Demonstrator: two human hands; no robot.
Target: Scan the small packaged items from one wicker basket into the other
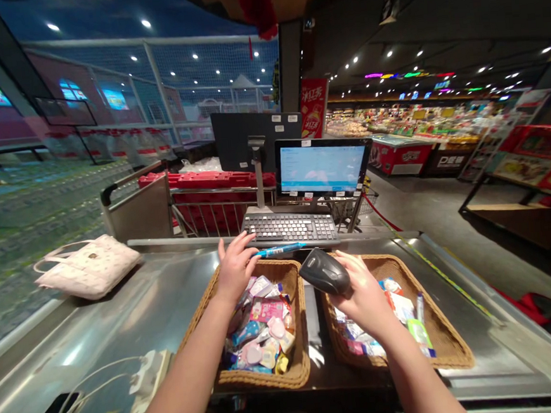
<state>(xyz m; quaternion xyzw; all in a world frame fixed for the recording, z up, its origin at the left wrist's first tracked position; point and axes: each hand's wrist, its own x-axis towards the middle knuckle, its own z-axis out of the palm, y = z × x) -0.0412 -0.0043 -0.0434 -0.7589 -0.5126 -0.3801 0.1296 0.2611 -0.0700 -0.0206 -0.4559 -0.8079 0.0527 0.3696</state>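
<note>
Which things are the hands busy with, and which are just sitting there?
Busy with:
left hand holding the pen
right hand holding the scanner
two baskets of small packets, under the hands

Just sitting there:
handbag
keyboard
screen
power strip

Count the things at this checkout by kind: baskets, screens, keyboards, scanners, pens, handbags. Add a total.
Wicker baskets: 2
Screens: 2
Keyboard: 1
Barcode scanner: 1
Blue pen: 1
Handbag: 1
Total: 8
</note>
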